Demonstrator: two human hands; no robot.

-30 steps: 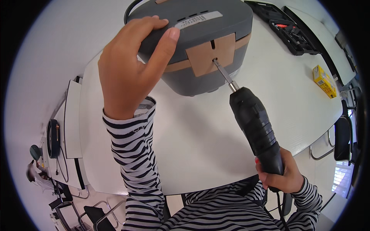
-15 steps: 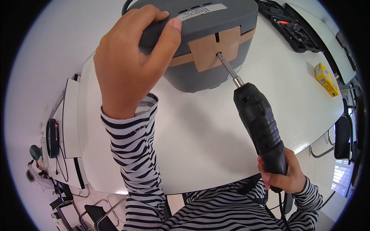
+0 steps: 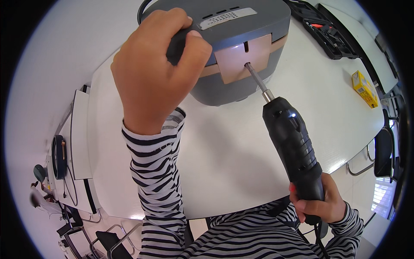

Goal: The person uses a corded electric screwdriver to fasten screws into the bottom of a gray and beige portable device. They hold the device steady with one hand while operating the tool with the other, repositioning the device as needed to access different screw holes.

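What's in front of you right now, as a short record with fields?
Left hand: resting on the top of the grey appliance
Right hand: gripping the black power screwdriver by its rear end
Bit: tip at a hole in the tan panel
Driver light: lit
Nearby: yellow box, open black case, both on the white table
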